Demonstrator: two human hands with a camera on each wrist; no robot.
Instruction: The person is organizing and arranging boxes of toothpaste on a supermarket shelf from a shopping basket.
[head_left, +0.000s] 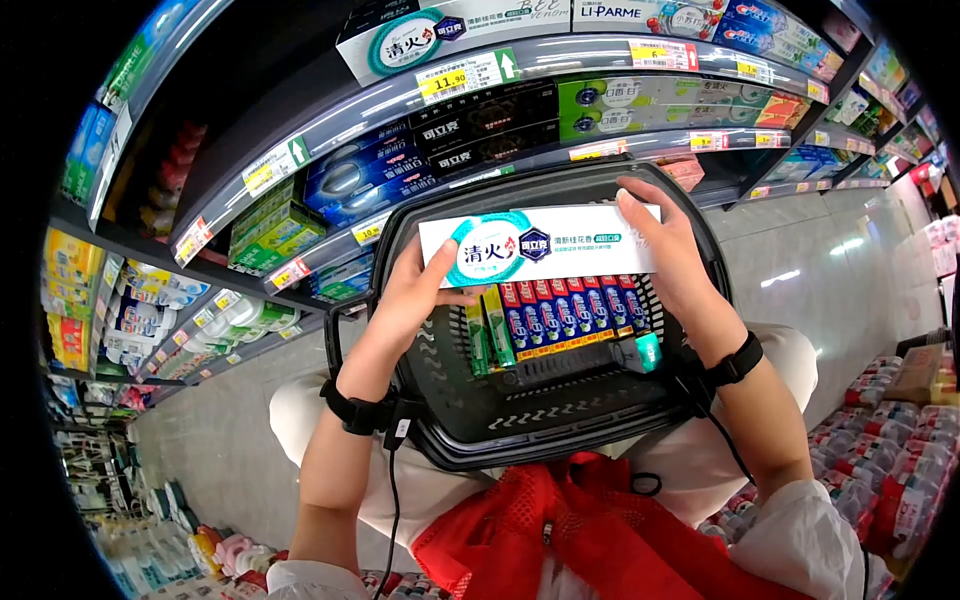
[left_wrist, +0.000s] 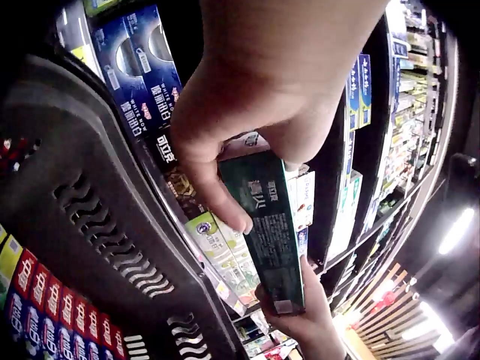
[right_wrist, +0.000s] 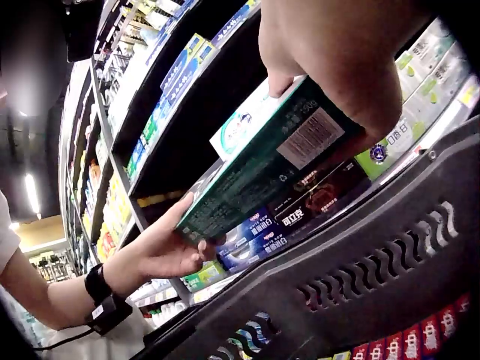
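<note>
Held level between both hands is a toothpaste box (head_left: 590, 255), white on top with a teal ring and dark green along its side. My left hand (head_left: 408, 292) grips its left end, thumb on the top face. At the other end my right hand (head_left: 668, 240) holds it the same way, thumb near the upper corner. In the left wrist view the green side (left_wrist: 271, 225) shows small print; in the right wrist view it carries a barcode (right_wrist: 311, 139). Below the box, a black basket (head_left: 440, 395) holds a row of red and blue toothpaste boxes (head_left: 565, 320) and green ones (head_left: 497, 325).
Shelves of boxed toothpaste curve ahead, with a matching white box (head_left: 400, 45) on the upper one and black boxes (head_left: 490, 130) lower down. The basket rests at the knees. Shrink-wrapped bottles (head_left: 860, 460) stand at the right on the tiled floor.
</note>
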